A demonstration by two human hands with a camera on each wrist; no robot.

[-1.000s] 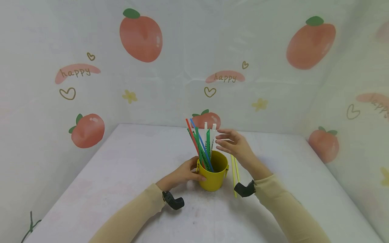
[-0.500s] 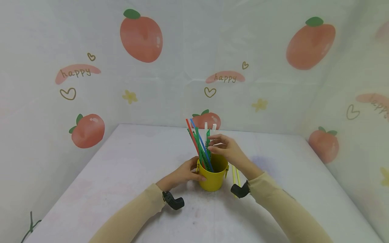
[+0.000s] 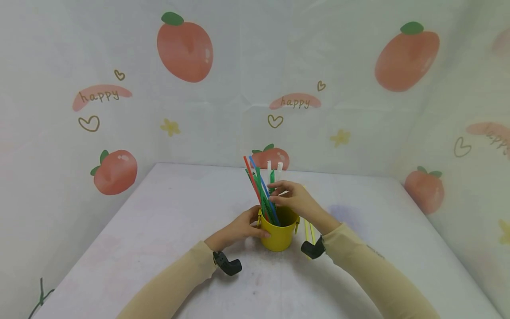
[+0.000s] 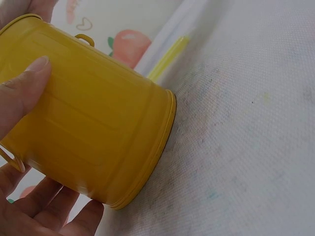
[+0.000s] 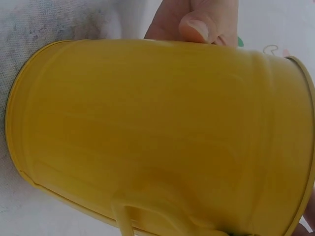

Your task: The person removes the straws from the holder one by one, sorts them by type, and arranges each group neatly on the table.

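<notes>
In the head view, a yellow bucket (image 3: 277, 239) stands upright with several straws leaning in it. My left hand (image 3: 240, 226) grips its left side; in the left wrist view the thumb (image 4: 30, 81) lies along the wall and other fingers reach round the far side. My right hand (image 3: 296, 199) is over the rim, its bent fingers spread around the upper part of a green-wrapped straw (image 3: 272, 177), with a gap between thumb and forefinger. Whether they touch the straw is unclear. Red (image 3: 251, 175), blue (image 3: 255, 166) and white-wrapped straws (image 3: 280, 167) rise beside it.
Two yellow straws (image 3: 307, 228) lie on the white-covered table (image 3: 179, 195) just right of the bucket, partly behind my right wrist. A printed curtain (image 3: 223, 110) hangs behind the table. One black camera (image 3: 227, 263) sits on my left wrist, another (image 3: 313, 249) on my right.
My right hand has moved left and down, from beside the white straw tops to the green-wrapped straw. The upright white and green-wrapped straws have shifted slightly left. My left hand keeps its hold.
</notes>
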